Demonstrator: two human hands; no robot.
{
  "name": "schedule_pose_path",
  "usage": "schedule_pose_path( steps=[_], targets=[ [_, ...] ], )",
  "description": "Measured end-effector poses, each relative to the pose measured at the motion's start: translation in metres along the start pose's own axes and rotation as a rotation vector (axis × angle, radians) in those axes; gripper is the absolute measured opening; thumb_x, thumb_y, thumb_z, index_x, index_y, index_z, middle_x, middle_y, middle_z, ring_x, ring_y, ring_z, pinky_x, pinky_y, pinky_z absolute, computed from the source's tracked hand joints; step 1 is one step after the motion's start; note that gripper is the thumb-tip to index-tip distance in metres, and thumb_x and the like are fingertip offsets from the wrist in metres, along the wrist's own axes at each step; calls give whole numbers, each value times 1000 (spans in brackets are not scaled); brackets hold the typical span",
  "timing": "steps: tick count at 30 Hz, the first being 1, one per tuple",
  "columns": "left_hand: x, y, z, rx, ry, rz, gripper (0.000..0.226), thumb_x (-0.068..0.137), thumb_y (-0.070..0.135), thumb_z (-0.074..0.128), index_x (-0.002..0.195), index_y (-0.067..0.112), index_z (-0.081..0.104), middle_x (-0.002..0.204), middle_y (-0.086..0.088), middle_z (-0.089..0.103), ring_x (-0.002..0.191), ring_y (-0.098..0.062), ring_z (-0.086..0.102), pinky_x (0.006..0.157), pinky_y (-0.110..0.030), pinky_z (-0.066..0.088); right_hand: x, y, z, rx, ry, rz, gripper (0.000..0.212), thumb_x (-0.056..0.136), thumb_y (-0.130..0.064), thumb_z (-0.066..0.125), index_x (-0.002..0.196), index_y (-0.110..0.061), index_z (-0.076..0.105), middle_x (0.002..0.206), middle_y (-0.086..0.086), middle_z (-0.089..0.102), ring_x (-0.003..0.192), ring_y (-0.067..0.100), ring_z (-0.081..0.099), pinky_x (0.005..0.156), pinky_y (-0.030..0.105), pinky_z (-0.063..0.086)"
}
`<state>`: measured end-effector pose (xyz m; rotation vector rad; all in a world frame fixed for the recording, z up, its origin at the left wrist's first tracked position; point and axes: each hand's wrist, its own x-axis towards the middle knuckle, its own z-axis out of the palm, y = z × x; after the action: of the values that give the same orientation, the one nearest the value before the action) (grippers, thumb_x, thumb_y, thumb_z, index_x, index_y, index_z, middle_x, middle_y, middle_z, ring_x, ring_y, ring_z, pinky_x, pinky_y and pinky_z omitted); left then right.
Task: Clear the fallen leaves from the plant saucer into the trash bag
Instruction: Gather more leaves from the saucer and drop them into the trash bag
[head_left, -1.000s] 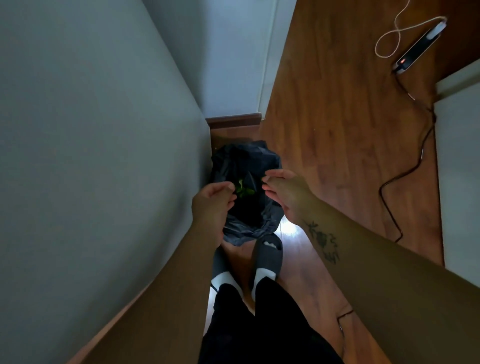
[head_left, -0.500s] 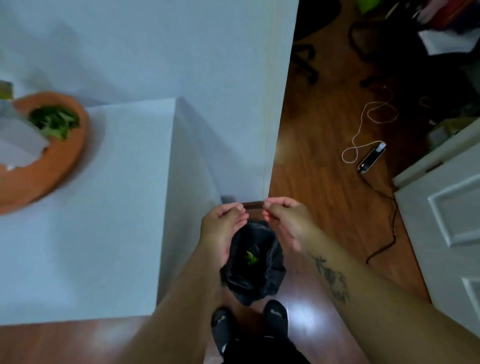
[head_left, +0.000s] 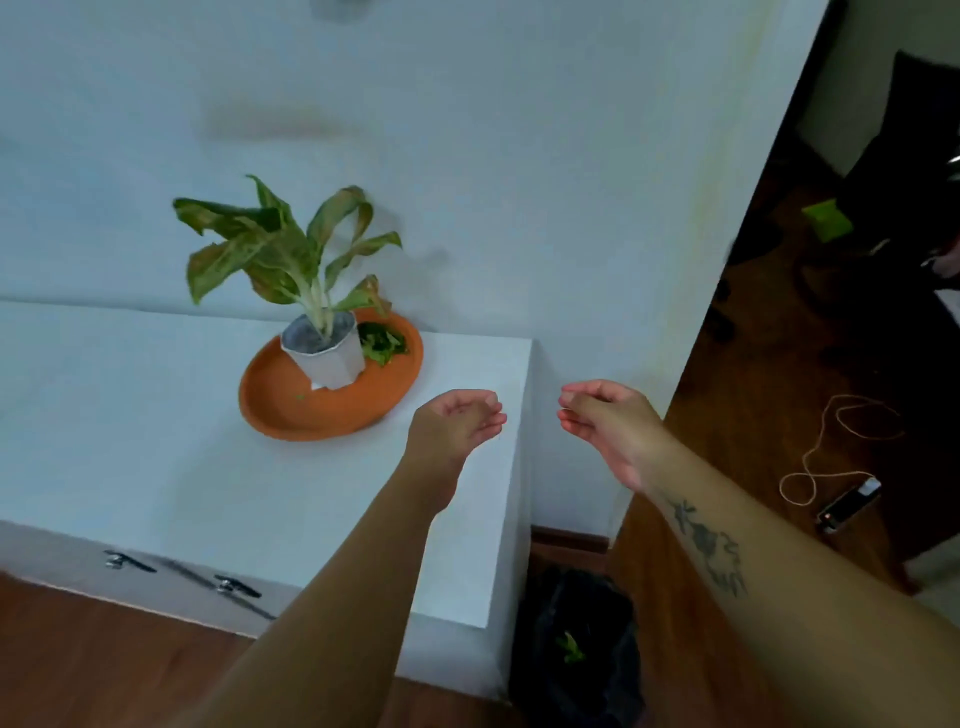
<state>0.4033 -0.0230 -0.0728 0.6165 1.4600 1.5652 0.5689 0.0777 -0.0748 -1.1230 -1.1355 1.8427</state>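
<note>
An orange plant saucer (head_left: 291, 410) sits on a white cabinet (head_left: 130, 415) against the wall. A white pot with a green and brown plant (head_left: 324, 348) stands in it, and a small heap of green fallen leaves (head_left: 383, 344) lies at the saucer's back right. The black trash bag (head_left: 582, 649) stands on the floor beside the cabinet's right end, with a green leaf (head_left: 570, 647) inside. My left hand (head_left: 457, 418) hovers over the cabinet's right edge, fingers loosely curled and empty. My right hand (head_left: 605, 415) hangs in the air to its right, also curled and empty.
Two metal handles (head_left: 176, 571) show on the cabinet front. A wooden floor (head_left: 779, 415) runs to the right, with a power strip (head_left: 849, 505) and a looped white cable (head_left: 841, 441) on it. A dark doorway opens at the upper right.
Both hands have risen from the mouth of the trash bag to cabinet height and moved apart. The view has swung up and left, bringing the plant and saucer into sight.
</note>
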Motion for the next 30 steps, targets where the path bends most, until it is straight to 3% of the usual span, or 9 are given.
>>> schedule_pose_path(
  steps=[4,9,13,16,20,23,25,27,30],
  targets=[
    [8,24,-71,22,91,26,8,89,9,65,93,2,67,93,-15,68,93,-29,68,91,-36,55,1,4,68,-73,-90,-9,15,86,-4,65,100,1,66,86,10,64,81,21,63,85,31,56],
    [26,43,-176,170,300,48,8,84,15,68,85,8,73,84,-9,73,84,-25,71,87,-40,58,11,24,169,-279,-149,-55,10,84,-9,65,92,-9,70,87,7,68,84,22,65,84,32,57],
    [40,52,-248,168,372,56,12,86,17,66,78,11,70,79,-9,67,77,-21,63,81,-37,57,26,48,237,-542,-167,-222,12,86,-13,61,90,-14,72,83,-5,65,78,11,58,73,23,48],
    [56,57,-290,237,397,60,15,86,22,66,79,8,69,82,-10,70,79,-25,66,80,-38,58,41,66,277,-736,-202,-346,14,88,-16,60,98,-16,71,93,-6,68,88,8,60,76,16,45],
    [80,56,-323,416,376,60,7,84,23,65,85,17,70,89,-2,72,87,-27,68,81,-40,58,65,88,314,-1015,-279,-458,25,91,-23,54,112,-19,67,116,-1,65,109,15,58,95,29,45],
    [98,55,-331,618,345,104,13,85,27,66,98,24,66,109,3,67,95,-20,64,79,-29,52,74,97,334,-1208,-364,-540,37,93,-30,52,127,-18,58,135,2,54,128,17,45,108,31,36],
    [109,52,-333,790,302,149,27,87,28,64,114,22,62,124,-2,60,111,-23,56,93,-35,48,77,99,343,-1331,-428,-511,42,94,-38,49,126,-12,57,137,5,51,130,22,41,108,36,36],
    [119,50,-334,920,214,177,40,89,26,60,127,18,55,136,-6,54,126,-28,47,107,-43,39,76,99,345,-1425,-489,-475,42,95,-42,44,111,-9,64,127,7,56,121,25,47,101,41,41],
    [129,45,-335,1082,60,162,51,88,27,55,136,13,47,145,-12,47,133,-34,42,111,-49,35,67,96,335,-1465,-585,-443,43,96,-43,38,108,-11,64,125,5,57,119,22,50,98,44,43]
  ],
)
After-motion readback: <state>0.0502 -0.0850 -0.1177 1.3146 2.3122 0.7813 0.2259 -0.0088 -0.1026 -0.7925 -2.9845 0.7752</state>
